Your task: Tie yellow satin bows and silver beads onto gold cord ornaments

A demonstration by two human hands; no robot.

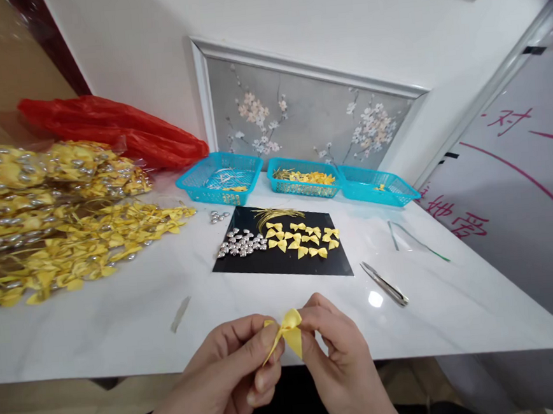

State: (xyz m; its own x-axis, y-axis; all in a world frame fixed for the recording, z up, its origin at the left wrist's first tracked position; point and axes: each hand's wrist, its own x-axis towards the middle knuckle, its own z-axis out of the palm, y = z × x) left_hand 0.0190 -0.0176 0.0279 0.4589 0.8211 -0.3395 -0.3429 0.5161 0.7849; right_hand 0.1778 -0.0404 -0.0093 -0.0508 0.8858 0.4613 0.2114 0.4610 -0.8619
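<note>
Near the table's front edge, a yellow ribbon bow (290, 328) is held between my two hands. My left hand (243, 356) pinches its left side between thumb and fingers. On the other side, my right hand (338, 349) has thumb and forefinger closed at the bow's right edge. Beyond them lies a black mat (281, 271). It carries silver beads (243, 243) on the left, several yellow bows (301, 238) on the right and thin gold wires (279, 214) along the back.
Three blue baskets (222, 195) line the wall. Finished-looking yellow ribbon strands (92, 247) and a red plastic bag (121, 126) fill the left. Thread snips (385, 284) lie right of the mat, with a green strip (423, 241) behind. A grey tape scrap (180, 314) is left of my hands.
</note>
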